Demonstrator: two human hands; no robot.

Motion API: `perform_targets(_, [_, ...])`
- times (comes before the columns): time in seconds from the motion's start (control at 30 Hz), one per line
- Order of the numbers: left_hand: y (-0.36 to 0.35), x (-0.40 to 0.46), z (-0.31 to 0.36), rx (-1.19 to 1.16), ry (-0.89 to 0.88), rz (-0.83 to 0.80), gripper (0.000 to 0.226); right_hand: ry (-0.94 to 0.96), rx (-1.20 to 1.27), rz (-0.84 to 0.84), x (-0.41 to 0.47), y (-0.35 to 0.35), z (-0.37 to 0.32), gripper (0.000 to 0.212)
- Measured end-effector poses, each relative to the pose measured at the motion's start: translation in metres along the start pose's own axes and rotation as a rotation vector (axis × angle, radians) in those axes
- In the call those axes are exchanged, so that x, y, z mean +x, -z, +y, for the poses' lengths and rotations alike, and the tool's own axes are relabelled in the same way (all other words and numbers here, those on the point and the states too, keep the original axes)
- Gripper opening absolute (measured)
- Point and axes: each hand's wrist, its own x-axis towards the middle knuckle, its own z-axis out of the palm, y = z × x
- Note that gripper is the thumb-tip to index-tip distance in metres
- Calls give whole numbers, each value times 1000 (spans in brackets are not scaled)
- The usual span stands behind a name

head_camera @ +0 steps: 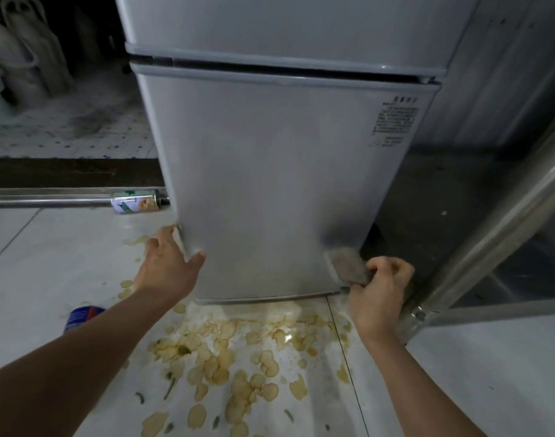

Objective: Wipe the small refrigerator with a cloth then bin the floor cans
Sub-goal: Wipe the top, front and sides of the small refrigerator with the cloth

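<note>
Wiping under way: right hand (378, 294) pinches cloth (347, 267) against fridge (269, 171) door's near-right corner; left hand (169, 263), fingers spread, braces left edge. Both cans (136, 201) (80, 316) remain on floor.

Pale tiled floor (49, 263), refrigerator (269, 184), 2 cans (136, 201), yellowish stains (238, 357)

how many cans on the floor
2: a green-and-white can lying by the refrigerator's left edge, and a blue can partly behind the left forearm. Others may be hidden.

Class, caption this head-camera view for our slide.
Right hand wipes the refrigerator door's lower corner with a cloth; left hand steadies its edge.
</note>
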Motion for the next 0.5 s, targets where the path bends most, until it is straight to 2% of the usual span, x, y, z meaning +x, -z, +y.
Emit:
perform_targets(0.1, [-2,4,2,-16,1,8,74,67,-83,180,21,16,-20,34])
perform_targets(0.23, [-6,10,5,-56,-27,51,74,138,30,393,60,23,-56,43])
perform_targets(0.33, [-11,12,8,-74,-78,89,71,206,71,511,72,6,-79,35])
perform_targets(0.4, [-16,12,9,-90,-84,104,68,296,80,503,64,-12,-74,34])
perform_targets(0.5, [-22,10,6,-121,-115,137,66,528,79,375,44,-28,-44,53])
